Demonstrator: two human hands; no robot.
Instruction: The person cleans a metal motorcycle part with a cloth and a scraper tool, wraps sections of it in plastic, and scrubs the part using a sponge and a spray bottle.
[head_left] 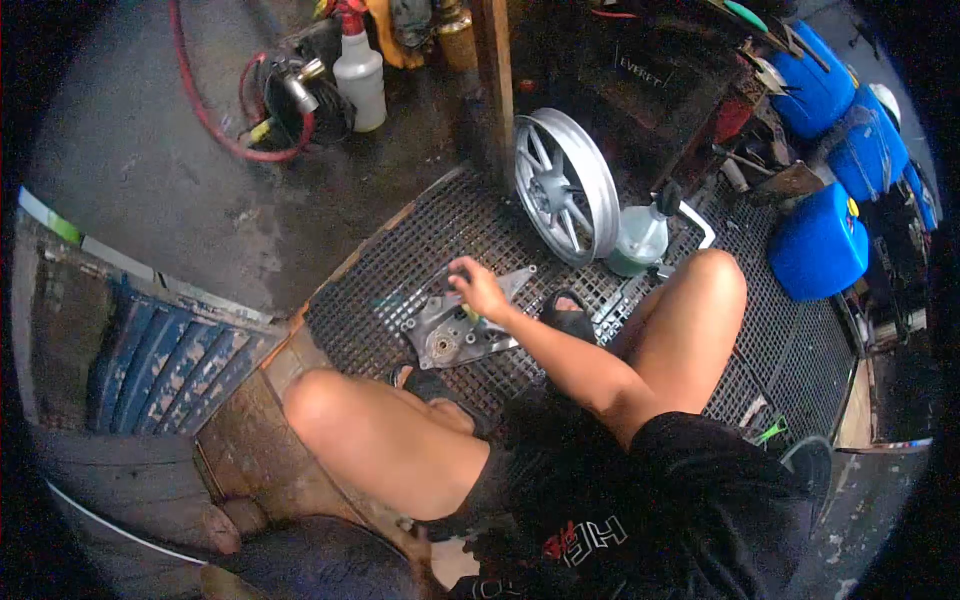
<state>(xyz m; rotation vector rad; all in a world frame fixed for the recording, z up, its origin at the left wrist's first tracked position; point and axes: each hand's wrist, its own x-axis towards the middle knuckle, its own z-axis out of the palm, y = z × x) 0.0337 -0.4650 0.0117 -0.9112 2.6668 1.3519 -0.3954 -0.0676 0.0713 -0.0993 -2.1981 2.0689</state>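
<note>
My right hand (480, 291) is over a grey metal engine casing (445, 340) that lies on a black grid mat. Its fingers are curled, with something dark between them that I cannot make out. A small yellow-green bit shows just below the palm, and most of it is hidden by the hand. The casing has a round bearing hole at its near end and a pointed arm reaching to the far right. It lies between my two sandalled feet. My left hand does not show.
A silver wheel rim (565, 187) stands upright beyond the casing, beside a clear jug of greenish liquid (640, 238). Blue jerrycans (818, 243) line the right. A white spray bottle (359, 80) and a red hose (190, 90) are at the back left. A green-handled tool (771, 431) lies right.
</note>
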